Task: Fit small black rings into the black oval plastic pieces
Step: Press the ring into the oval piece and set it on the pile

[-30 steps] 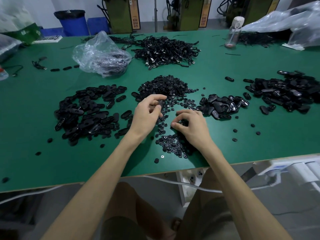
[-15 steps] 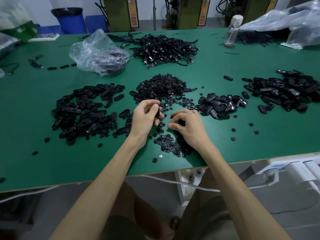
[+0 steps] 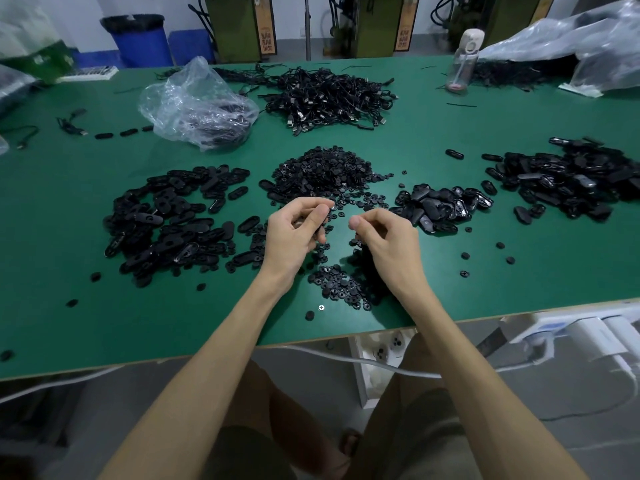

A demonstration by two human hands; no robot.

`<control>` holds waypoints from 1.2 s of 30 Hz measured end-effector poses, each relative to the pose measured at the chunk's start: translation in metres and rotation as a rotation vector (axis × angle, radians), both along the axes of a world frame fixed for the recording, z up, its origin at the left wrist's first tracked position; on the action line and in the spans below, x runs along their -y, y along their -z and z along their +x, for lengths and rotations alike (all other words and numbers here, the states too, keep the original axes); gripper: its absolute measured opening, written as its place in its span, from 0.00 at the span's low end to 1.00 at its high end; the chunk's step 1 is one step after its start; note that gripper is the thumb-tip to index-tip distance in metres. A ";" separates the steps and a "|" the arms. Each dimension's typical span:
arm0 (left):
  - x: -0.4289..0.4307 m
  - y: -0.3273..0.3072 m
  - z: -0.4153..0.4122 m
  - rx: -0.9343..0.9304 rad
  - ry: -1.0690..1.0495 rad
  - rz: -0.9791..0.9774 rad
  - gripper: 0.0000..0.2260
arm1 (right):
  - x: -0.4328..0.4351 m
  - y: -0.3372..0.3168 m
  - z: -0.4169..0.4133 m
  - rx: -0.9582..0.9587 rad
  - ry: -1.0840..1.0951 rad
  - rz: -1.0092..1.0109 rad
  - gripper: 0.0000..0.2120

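My left hand (image 3: 296, 232) hovers above the green table (image 3: 104, 327), its fingers curled round a black oval plastic piece that is mostly hidden. Just right of it, my right hand (image 3: 384, 239) has thumb and forefinger pinched together on a small black ring, barely visible. The two hands are close, fingertips a short gap apart. A heap of small black rings (image 3: 325, 171) lies behind them and a thinner scatter of rings (image 3: 341, 289) lies below my right wrist. A pile of oval pieces (image 3: 173, 216) spreads out to the left.
More black pieces lie in a small pile (image 3: 440, 206) to the right and a bigger one (image 3: 568, 178) at far right. A clear plastic bag (image 3: 197, 105), a heap of black cables (image 3: 329, 95) and a bottle (image 3: 464, 60) stand at the back. A white power strip (image 3: 571, 330) hangs at the table's front edge.
My right hand has risen off the near ring scatter and turned toward my left hand. My left hand has stayed in place, fingers still curled round its piece.
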State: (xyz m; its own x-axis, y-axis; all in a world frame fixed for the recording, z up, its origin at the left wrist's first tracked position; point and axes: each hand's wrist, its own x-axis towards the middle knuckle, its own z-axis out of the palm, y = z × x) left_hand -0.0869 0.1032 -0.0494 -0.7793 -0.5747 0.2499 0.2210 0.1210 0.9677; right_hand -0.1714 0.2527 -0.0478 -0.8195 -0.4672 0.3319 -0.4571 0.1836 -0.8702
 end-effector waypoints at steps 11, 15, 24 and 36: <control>-0.001 0.000 0.001 -0.011 0.003 -0.077 0.07 | -0.001 -0.003 0.001 0.067 -0.057 -0.092 0.05; -0.001 0.000 0.001 -0.006 0.004 -0.091 0.09 | -0.001 -0.002 0.001 0.081 -0.057 -0.113 0.05; 0.000 0.003 -0.003 0.072 0.006 -0.126 0.12 | 0.000 0.000 -0.001 0.147 -0.092 -0.171 0.02; 0.000 0.003 -0.001 0.044 -0.057 -0.048 0.06 | -0.002 -0.001 0.000 0.219 -0.170 -0.245 0.03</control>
